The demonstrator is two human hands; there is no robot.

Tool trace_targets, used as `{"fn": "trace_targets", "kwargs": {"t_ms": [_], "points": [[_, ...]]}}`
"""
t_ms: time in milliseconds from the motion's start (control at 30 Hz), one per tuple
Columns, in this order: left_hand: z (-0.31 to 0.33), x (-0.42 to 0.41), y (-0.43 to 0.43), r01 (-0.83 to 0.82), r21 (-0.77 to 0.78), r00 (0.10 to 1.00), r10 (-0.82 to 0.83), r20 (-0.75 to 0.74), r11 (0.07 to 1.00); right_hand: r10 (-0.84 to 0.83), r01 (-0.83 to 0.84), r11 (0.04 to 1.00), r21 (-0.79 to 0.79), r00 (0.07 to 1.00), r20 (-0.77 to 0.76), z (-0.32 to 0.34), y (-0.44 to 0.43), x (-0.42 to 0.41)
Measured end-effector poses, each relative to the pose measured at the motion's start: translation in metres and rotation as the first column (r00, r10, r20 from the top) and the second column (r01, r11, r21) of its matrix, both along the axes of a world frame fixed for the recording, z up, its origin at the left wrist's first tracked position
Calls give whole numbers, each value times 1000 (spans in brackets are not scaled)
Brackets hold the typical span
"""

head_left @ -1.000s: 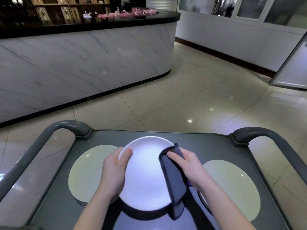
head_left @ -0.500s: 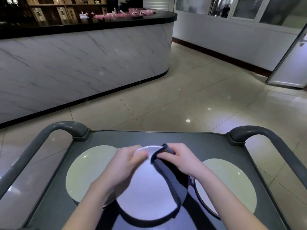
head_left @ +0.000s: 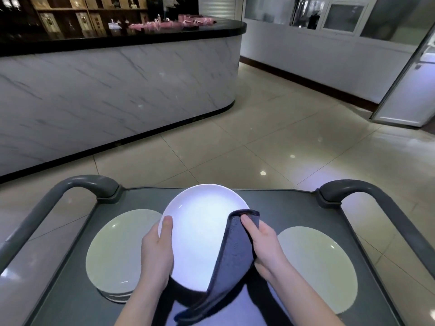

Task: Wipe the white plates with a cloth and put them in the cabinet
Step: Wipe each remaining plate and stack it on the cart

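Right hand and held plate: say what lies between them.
The cloth lies between them: the right hand pinches it over the right rim of the plate, as the head view shows.

Bare left hand (head_left: 156,252), bare right hand (head_left: 266,245).

I see one glossy white plate (head_left: 200,236) tilted up toward me, the left hand (head_left: 156,252) gripping its left rim. A dark grey cloth (head_left: 233,255) folds over its right edge, pinched by the right hand (head_left: 266,250), its tail hanging below. A stack of pale plates (head_left: 117,250) lies flat on the cart tray (head_left: 294,208) at left, another pale plate (head_left: 317,267) at right.
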State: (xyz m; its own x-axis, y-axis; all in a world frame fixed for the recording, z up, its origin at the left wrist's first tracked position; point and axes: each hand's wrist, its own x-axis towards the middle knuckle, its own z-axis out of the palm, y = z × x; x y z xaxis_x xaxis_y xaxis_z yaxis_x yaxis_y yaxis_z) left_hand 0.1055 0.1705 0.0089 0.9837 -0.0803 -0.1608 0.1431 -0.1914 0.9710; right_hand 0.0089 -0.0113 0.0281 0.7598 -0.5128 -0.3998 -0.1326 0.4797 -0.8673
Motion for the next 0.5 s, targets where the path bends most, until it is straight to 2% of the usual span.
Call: {"fn": "trace_targets", "kwargs": {"t_ms": [33,100,167,267,333,367,433,500], "points": [[1,2,1,14,15,999,-15,30,1000,28,-28,999,-32,1000,-2,1,-1,0],[7,5,6,93,6,993,-93,68,996,104,-107,975,-196,994,-23,7,-8,2],[16,9,9,186,40,972,-190,141,982,202,-217,889,-404,976,-80,21,-17,6],[28,15,7,345,200,891,-387,238,917,349,-396,641,-657,913,-210,40,-20,16],[31,17,4,443,335,801,-535,269,831,447,-485,460,-744,850,-278,45,-13,21],[32,16,2,476,391,751,-596,286,788,486,-510,402,-760,823,-296,46,-9,22],[31,14,2,485,419,711,-625,323,768,522,-519,385,-763,804,-283,43,-5,22],[29,13,5,431,358,758,-548,355,828,499,-491,477,-729,834,-235,39,-7,19]]}}
